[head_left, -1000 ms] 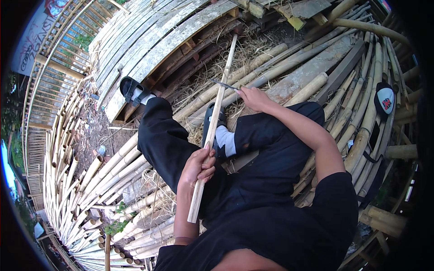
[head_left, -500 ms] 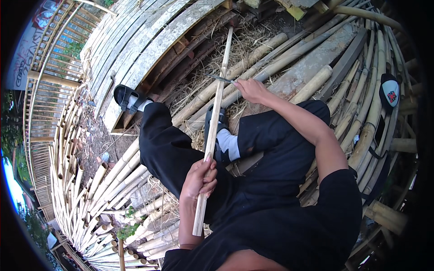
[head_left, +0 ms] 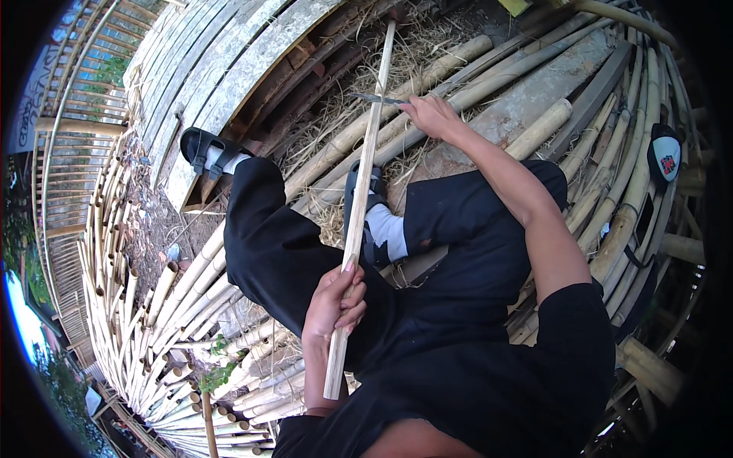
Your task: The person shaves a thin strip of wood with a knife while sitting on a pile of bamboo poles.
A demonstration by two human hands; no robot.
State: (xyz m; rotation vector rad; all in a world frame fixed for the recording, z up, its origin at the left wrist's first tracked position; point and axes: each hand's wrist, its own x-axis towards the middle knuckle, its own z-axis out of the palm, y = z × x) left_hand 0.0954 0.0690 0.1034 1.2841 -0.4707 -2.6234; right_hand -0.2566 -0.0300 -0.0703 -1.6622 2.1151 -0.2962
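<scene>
A long pale strip of split bamboo point(head_left: 364, 175) runs from near my lap up to the edge of the wooden platform. My left hand point(head_left: 336, 301) is closed round its lower part, thumb lying along the top. Toward the far end, a thin dark knife point(head_left: 379, 98) lies across the strip, its blade touching or just over it. The knife's handle is in my right hand point(head_left: 432, 117), which is closed on it and mostly hides it. Below the strip are my sandalled feet, and my bent legs lie on either side of it.
Bamboo poles point(head_left: 519, 69) lie across the ground, with straw shavings point(head_left: 336, 114) among them. A weathered plank platform point(head_left: 229, 53) stands ahead on the left. A bamboo fence point(head_left: 80, 160) runs along the left side. Stacked poles point(head_left: 175, 305) spread out at the lower left.
The right hand has moved slightly farther up the strip with the knife, away from my body. My left hand keeps its grip. The whole view has shifted a little.
</scene>
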